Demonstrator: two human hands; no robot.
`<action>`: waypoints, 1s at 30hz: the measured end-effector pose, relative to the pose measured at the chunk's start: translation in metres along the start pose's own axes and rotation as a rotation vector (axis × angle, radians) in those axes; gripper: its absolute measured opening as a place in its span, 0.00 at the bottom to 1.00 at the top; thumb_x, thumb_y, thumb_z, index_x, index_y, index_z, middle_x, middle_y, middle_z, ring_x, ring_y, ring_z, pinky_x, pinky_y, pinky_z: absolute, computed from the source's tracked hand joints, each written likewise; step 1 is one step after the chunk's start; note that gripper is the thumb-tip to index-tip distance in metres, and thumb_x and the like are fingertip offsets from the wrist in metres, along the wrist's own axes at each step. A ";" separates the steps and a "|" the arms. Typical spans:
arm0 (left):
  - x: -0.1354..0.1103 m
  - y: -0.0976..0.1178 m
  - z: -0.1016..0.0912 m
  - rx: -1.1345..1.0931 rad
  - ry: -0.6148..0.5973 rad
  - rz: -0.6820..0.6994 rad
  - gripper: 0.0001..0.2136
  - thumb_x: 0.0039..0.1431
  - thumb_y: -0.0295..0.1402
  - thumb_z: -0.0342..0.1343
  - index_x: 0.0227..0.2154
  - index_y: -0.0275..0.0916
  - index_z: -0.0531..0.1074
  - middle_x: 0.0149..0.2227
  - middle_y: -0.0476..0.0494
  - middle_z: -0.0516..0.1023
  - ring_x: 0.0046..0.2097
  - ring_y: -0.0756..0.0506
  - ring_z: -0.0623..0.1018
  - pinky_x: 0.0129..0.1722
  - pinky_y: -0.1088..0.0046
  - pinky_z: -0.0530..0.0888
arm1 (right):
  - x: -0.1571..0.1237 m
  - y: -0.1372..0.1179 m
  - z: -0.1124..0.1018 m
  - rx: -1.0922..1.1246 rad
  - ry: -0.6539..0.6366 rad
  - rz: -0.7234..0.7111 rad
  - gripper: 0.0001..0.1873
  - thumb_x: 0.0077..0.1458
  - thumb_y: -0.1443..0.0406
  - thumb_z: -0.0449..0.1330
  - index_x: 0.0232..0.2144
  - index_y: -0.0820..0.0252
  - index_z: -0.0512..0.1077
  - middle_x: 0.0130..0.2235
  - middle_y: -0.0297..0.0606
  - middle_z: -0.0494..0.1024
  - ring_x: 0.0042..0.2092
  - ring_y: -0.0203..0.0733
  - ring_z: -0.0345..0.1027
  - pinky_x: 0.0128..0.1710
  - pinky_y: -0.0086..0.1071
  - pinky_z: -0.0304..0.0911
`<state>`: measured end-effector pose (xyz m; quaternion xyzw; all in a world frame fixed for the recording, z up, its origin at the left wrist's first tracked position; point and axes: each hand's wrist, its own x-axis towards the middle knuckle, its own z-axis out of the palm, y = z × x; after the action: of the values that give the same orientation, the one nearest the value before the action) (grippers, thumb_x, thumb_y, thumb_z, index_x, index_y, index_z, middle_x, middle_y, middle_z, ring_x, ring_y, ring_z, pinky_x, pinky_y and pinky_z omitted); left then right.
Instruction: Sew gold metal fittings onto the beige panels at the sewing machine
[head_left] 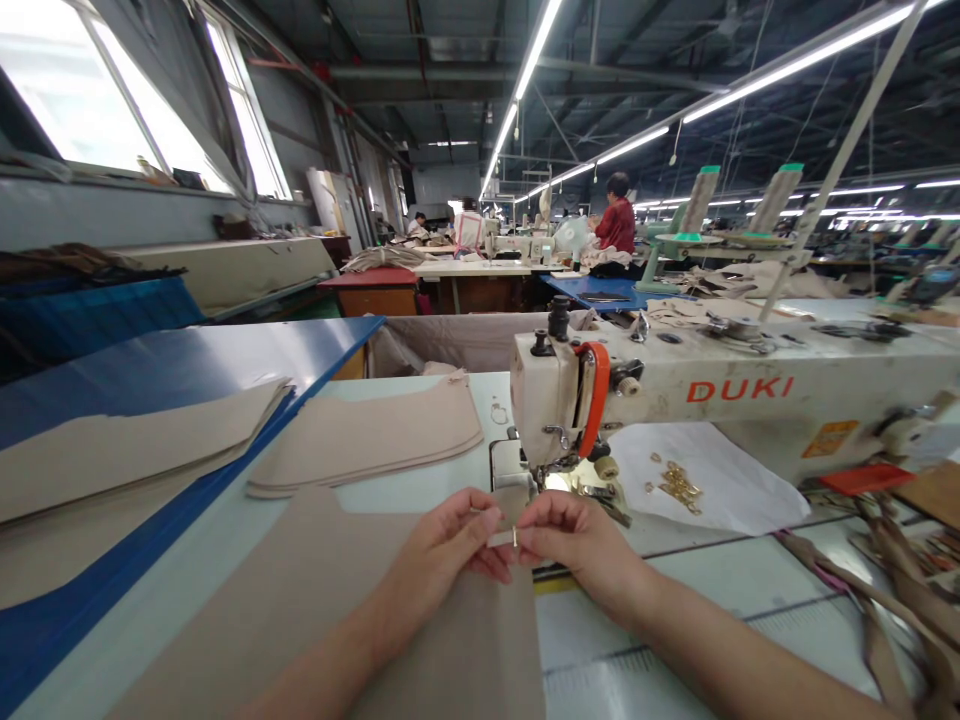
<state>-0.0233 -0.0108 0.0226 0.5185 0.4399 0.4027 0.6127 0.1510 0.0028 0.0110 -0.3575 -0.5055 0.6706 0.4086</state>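
My left hand (450,545) and my right hand (574,540) meet fingertip to fingertip just in front of the sewing machine (720,395). Both are pinched on a small beige strap piece with a gold metal ring (510,538). Under my hands lies a large beige fabric panel (300,610) on the pale worktable (675,590). The needle and presser foot (559,470) sit just beyond my fingers.
A stack of beige cut panels (375,435) lies behind the hands, another stack (127,450) on a blue board (187,365) at left. Gold rings (679,485) rest on white paper. Brown straps (892,570) pile at right. A person in red (616,222) works far back.
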 end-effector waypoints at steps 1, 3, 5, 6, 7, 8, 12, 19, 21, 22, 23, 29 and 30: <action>0.000 0.001 0.000 -0.036 0.014 -0.026 0.15 0.51 0.46 0.56 0.32 0.38 0.66 0.23 0.51 0.76 0.25 0.48 0.76 0.29 0.72 0.71 | 0.000 -0.001 0.000 0.012 0.022 -0.007 0.16 0.38 0.58 0.69 0.24 0.61 0.69 0.23 0.29 0.73 0.27 0.34 0.69 0.31 0.29 0.64; 0.001 0.002 -0.001 -0.071 0.005 -0.070 0.15 0.50 0.44 0.58 0.34 0.37 0.68 0.26 0.49 0.77 0.27 0.49 0.76 0.31 0.72 0.71 | -0.001 -0.001 0.001 0.024 0.046 -0.009 0.16 0.38 0.57 0.69 0.25 0.61 0.70 0.23 0.30 0.73 0.27 0.34 0.69 0.31 0.29 0.64; 0.002 0.002 0.000 -0.067 -0.043 -0.085 0.14 0.47 0.39 0.62 0.34 0.36 0.70 0.29 0.48 0.77 0.29 0.49 0.76 0.33 0.72 0.71 | -0.001 0.000 0.002 0.024 0.055 -0.003 0.17 0.38 0.57 0.69 0.24 0.61 0.70 0.23 0.30 0.74 0.26 0.33 0.68 0.30 0.28 0.64; 0.002 0.002 0.000 -0.058 -0.058 -0.081 0.14 0.45 0.37 0.63 0.33 0.36 0.70 0.29 0.48 0.77 0.29 0.50 0.75 0.33 0.73 0.71 | -0.001 0.001 0.003 0.021 0.056 0.000 0.17 0.37 0.56 0.69 0.24 0.61 0.69 0.23 0.30 0.74 0.26 0.33 0.68 0.30 0.28 0.64; 0.002 0.002 0.000 -0.048 -0.061 -0.075 0.13 0.45 0.36 0.63 0.31 0.36 0.71 0.28 0.49 0.76 0.29 0.50 0.74 0.33 0.74 0.70 | 0.000 0.002 0.003 0.019 0.056 0.001 0.17 0.37 0.56 0.69 0.23 0.61 0.69 0.23 0.30 0.74 0.26 0.33 0.68 0.30 0.28 0.64; 0.002 0.003 0.001 -0.039 -0.057 -0.074 0.12 0.44 0.36 0.64 0.30 0.36 0.71 0.26 0.50 0.75 0.28 0.51 0.73 0.32 0.75 0.69 | 0.000 0.003 0.004 0.017 0.055 0.000 0.17 0.36 0.56 0.69 0.23 0.61 0.69 0.23 0.30 0.74 0.26 0.33 0.68 0.30 0.29 0.64; 0.001 0.009 0.003 -0.005 -0.038 -0.135 0.11 0.41 0.35 0.65 0.25 0.35 0.70 0.24 0.52 0.72 0.29 0.51 0.71 0.31 0.76 0.67 | 0.000 0.007 0.004 0.005 0.002 -0.018 0.17 0.37 0.57 0.69 0.23 0.61 0.68 0.23 0.30 0.73 0.26 0.35 0.69 0.30 0.29 0.64; 0.001 0.007 0.000 0.200 -0.048 -0.090 0.06 0.40 0.29 0.57 0.22 0.36 0.66 0.21 0.53 0.69 0.27 0.50 0.68 0.29 0.75 0.64 | -0.013 0.006 0.010 -0.332 -0.020 -0.223 0.07 0.49 0.63 0.61 0.30 0.59 0.69 0.28 0.31 0.72 0.31 0.35 0.65 0.31 0.27 0.60; 0.001 0.004 -0.001 0.318 -0.019 -0.043 0.04 0.40 0.28 0.55 0.21 0.37 0.65 0.22 0.53 0.68 0.27 0.50 0.67 0.28 0.75 0.63 | -0.016 0.006 0.011 -0.513 0.004 -0.285 0.08 0.47 0.65 0.63 0.32 0.59 0.68 0.29 0.31 0.70 0.32 0.35 0.63 0.31 0.27 0.59; 0.001 0.002 -0.001 0.373 -0.008 -0.022 0.03 0.40 0.28 0.53 0.21 0.37 0.65 0.23 0.53 0.68 0.28 0.49 0.67 0.27 0.75 0.62 | -0.017 0.006 0.011 -0.565 0.008 -0.302 0.09 0.45 0.66 0.64 0.31 0.59 0.68 0.30 0.31 0.69 0.32 0.35 0.62 0.31 0.27 0.58; 0.001 0.001 -0.002 0.423 0.004 -0.004 0.02 0.41 0.27 0.52 0.22 0.37 0.65 0.23 0.53 0.68 0.28 0.49 0.67 0.27 0.75 0.62 | -0.017 0.005 0.011 -0.589 0.006 -0.315 0.09 0.45 0.67 0.64 0.30 0.59 0.67 0.29 0.30 0.69 0.31 0.35 0.62 0.31 0.26 0.58; -0.003 -0.003 0.000 0.485 0.041 0.064 0.01 0.45 0.28 0.53 0.24 0.38 0.66 0.23 0.53 0.67 0.28 0.50 0.67 0.28 0.76 0.63 | -0.014 0.002 0.006 -0.521 0.028 -0.361 0.04 0.47 0.73 0.56 0.24 0.61 0.68 0.27 0.31 0.68 0.30 0.33 0.62 0.30 0.24 0.57; -0.003 -0.003 0.000 0.445 0.040 0.076 0.01 0.46 0.28 0.53 0.24 0.38 0.66 0.24 0.53 0.68 0.29 0.50 0.68 0.29 0.76 0.63 | -0.013 0.002 0.006 -0.493 0.036 -0.358 0.04 0.47 0.73 0.56 0.24 0.62 0.68 0.26 0.31 0.68 0.30 0.33 0.62 0.30 0.25 0.57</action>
<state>-0.0240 -0.0145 0.0200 0.6490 0.5101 0.3287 0.4589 0.1511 -0.0118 0.0115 -0.3630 -0.7008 0.4384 0.4300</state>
